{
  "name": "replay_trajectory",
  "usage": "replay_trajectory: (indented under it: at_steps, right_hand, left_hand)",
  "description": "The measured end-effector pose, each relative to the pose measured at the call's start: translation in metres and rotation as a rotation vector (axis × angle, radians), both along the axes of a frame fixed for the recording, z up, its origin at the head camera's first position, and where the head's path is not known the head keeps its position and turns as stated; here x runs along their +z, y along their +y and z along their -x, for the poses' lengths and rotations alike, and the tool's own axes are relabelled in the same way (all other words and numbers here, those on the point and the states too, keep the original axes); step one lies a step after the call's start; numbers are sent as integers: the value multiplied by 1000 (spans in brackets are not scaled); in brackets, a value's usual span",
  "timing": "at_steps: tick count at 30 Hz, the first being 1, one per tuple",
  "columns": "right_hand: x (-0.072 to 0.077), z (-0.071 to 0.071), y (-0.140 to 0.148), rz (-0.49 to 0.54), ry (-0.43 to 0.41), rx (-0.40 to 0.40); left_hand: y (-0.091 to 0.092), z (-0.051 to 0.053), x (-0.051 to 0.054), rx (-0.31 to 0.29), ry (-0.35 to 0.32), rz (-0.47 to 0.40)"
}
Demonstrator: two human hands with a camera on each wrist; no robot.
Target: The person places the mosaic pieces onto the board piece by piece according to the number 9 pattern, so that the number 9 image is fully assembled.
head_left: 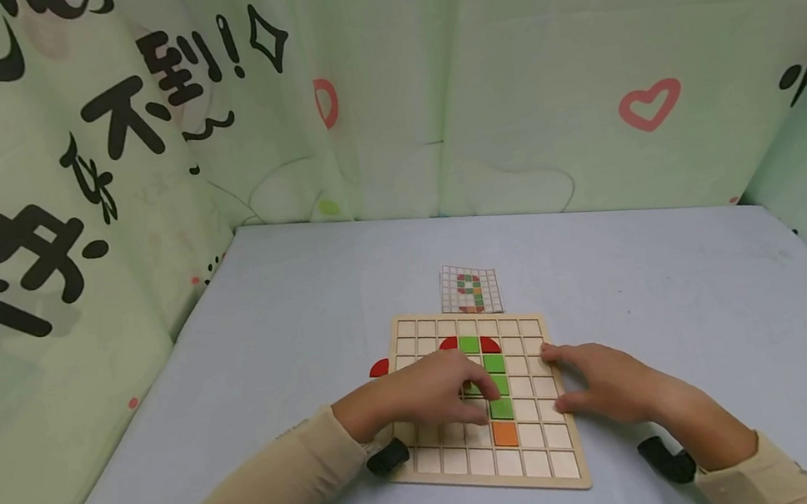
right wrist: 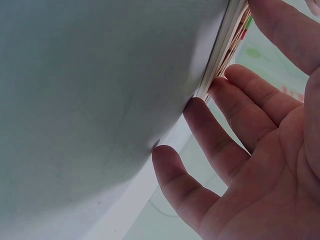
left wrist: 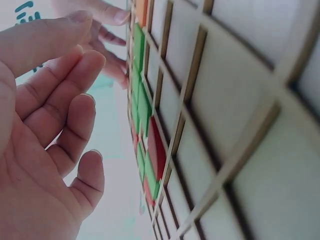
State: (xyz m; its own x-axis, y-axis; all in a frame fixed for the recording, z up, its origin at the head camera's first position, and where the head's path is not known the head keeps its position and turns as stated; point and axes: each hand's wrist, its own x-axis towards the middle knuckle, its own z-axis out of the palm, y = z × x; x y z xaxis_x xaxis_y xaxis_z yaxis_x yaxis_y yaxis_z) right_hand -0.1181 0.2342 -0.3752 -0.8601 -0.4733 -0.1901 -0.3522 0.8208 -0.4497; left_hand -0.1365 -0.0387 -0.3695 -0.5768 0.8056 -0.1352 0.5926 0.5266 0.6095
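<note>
A wooden grid board (head_left: 455, 459) lies on the table with coloured tiles set in its squares. Several green tiles (head_left: 494, 363) run down one column, ending in an orange tile (head_left: 505, 434). Rounded red pieces (head_left: 490, 346) flank a green tile near the top. My left hand (head_left: 431, 390) is over the board's middle, fingers loosely bent; the left wrist view shows nothing in its fingers (left wrist: 87, 112). It hides some squares and tiles beneath. My right hand (head_left: 612, 382) touches the board's right edge with spread fingertips (right wrist: 167, 159), thumb along the same side.
A small pattern card (head_left: 489, 285) with a similar tile figure stands or lies just behind the board. Another red rounded piece (head_left: 380, 367) is on the table left of the board. Printed pale green curtains (head_left: 542, 84) enclose the table's back and sides.
</note>
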Motion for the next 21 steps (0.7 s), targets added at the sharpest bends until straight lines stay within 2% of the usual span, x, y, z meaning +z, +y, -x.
replay_trajectory:
  at_steps: [8, 18, 21]
  right_hand:
    - [1, 0, -2, -9, -6, -4]
    - [0, 0, -2, -12, -10, -8]
    - [0, 0, -2, -13, -11, -7]
  left_hand:
    - [-17, 2, 9, 95, 3, -2]
    - [-38, 4, 6, 175, 25, -30]
    - [-45, 3, 5, 201, 11, -33]
